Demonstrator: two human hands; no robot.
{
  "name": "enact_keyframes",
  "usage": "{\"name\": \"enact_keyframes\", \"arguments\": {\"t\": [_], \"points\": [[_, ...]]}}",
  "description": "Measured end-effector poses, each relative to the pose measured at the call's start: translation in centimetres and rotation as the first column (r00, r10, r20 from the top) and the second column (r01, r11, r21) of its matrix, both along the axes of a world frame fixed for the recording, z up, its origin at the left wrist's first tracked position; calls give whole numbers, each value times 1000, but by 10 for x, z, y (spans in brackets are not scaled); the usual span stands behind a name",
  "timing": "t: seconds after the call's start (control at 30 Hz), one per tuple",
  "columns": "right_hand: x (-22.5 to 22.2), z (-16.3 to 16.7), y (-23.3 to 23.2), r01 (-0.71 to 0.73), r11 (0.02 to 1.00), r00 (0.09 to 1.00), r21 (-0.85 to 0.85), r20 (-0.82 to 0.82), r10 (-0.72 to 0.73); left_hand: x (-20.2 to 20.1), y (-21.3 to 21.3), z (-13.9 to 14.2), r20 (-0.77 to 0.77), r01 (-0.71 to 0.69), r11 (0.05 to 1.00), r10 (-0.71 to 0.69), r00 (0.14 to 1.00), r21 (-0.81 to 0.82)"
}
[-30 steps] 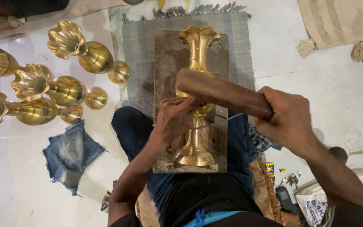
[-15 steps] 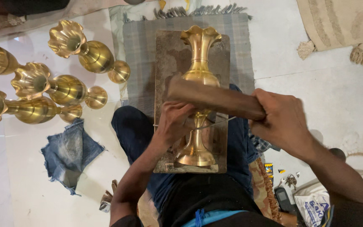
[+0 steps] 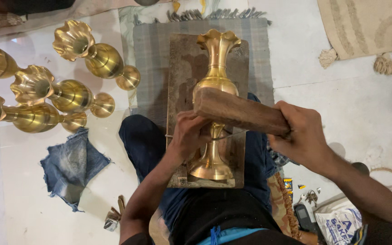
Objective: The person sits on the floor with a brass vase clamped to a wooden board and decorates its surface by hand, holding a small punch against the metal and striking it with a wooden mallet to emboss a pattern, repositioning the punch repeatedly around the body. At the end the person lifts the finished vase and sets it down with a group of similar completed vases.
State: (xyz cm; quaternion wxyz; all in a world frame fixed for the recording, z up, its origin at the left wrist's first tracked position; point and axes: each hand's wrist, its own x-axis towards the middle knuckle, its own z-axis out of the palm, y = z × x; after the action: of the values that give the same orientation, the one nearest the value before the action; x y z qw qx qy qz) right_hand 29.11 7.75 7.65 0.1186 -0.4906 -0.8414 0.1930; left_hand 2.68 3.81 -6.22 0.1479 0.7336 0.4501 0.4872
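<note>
Seen from above, a person sits on a pale tiled floor (image 3: 341,90) with a worn wooden board (image 3: 182,81) resting across their lap and reaching forward onto a grey woven mat (image 3: 150,59). A brass vase (image 3: 214,86) lies lengthwise on the board, its fluted mouth pointing away from the person and its round foot near their waist. The left hand (image 3: 189,136) is closed around the narrow stem of the vase, just above the foot, pressing it to the board; a thin tool seems to sit under the fingers, but it is too small to tell what it is. The right hand (image 3: 302,134) is wrapped tightly around one end of a thick wooden block (image 3: 239,111), which is held level and crosswise over the vase's rounded belly, touching it or just above it; which of the two cannot be told. On the floor to the left lie three more brass vases (image 3: 69,95) on their sides, close together, with part of a fourth at the picture's edge. Nearer the person's left knee lies a scrap of blue denim (image 3: 71,165). At the lower right, beside the right forearm, sit a white plastic bag (image 3: 339,224) and a small dark phone (image 3: 302,215). A beige rug (image 3: 368,22) with tassels fills the upper right corner.
</note>
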Motion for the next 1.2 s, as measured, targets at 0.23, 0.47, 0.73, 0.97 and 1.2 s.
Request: {"name": "enact_keyframes", "arguments": {"t": [0.23, 0.47, 0.73, 0.97, 1.2], "points": [[-3, 6, -8, 3, 998, 1000, 67, 17, -4, 1, -1, -15, 0, 32, 999, -32, 999, 18], [7, -12, -17, -71, 987, 996, 143, 64, 63, 9, -6, -2, 267, -135, 990, 120, 956, 37], [5, -72, -8, 29, 867, 798, -498, -511, -320, 17, -8, -2, 839, 35, 971, 184, 512, -235], [-21, -6, 29, 117, 961, 992, -251, -23, -127, 18, -1, -13, 775, -62, 990, 141, 616, -131], [-86, 84, 64, -156, 987, 954, -34, 254, 160, 18, -2, -1, 751, -91, 981, 189, 633, -170]]}}
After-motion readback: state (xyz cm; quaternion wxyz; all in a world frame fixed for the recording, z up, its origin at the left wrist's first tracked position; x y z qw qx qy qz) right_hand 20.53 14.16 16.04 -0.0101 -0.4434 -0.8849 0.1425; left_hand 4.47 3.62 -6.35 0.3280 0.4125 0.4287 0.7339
